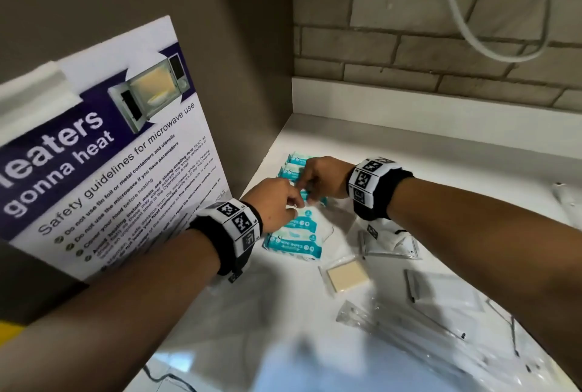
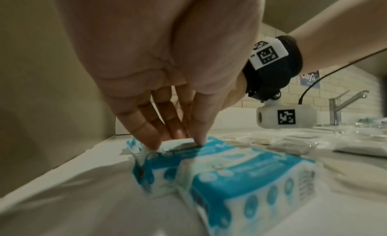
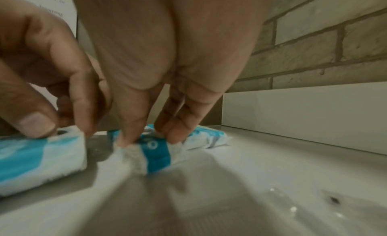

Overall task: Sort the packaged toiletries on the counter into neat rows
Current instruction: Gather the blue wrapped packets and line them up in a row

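Note:
Several blue and white mini wipes packs lie in a column on the white counter (image 1: 409, 152), along the left wall. The nearest pack (image 1: 293, 245) reads "MINI WIPES". My left hand (image 1: 296, 206) pinches a pack midway along the column (image 2: 182, 150) between thumb and fingertips (image 2: 150, 143). Just beyond it, my right hand (image 1: 304, 184) pinches the crimped end of the neighbouring pack (image 3: 155, 153) with thumb and fingers (image 3: 173, 137). Another pack (image 3: 209, 138) lies behind that one, near the back wall. The two hands almost touch and hide the middle packs from the head camera.
A wrapped beige soap bar (image 1: 346, 275) and several clear sachets (image 1: 390, 240) (image 1: 441, 297) lie loose to the right of the column. A microwave safety poster (image 1: 104, 155) hangs on the left wall. Brick tiles and a white cable (image 1: 472, 29) are behind; a tap (image 2: 339, 107) stands far right.

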